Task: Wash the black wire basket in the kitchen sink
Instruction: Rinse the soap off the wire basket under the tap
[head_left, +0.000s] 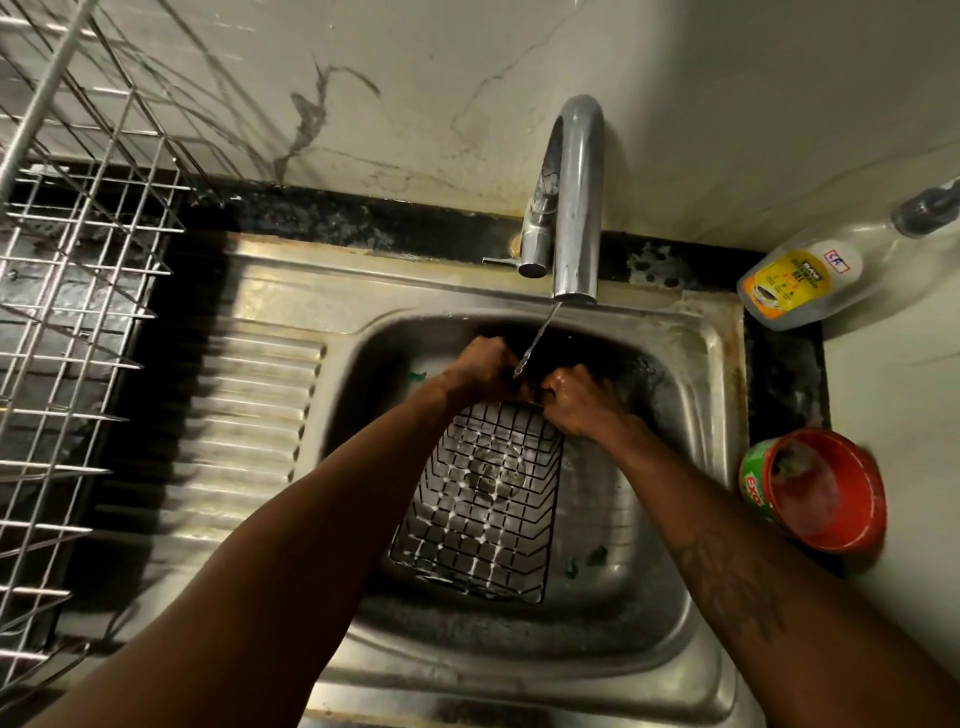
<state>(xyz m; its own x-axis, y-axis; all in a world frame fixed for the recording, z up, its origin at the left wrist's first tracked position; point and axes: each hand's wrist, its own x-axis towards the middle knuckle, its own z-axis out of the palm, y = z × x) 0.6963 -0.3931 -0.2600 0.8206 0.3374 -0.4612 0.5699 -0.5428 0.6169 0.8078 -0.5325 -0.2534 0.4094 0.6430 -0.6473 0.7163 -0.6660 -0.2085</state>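
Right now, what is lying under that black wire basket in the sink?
Through the basket mesh show the round drain and the steel sink floor. The left hand and right hand cover its far edge, so anything beneath there is hidden.

The basket, a black wire grid, lies in the steel sink over the drain. It glistens wet.

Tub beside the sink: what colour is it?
The tub is red, green label outside; head view.
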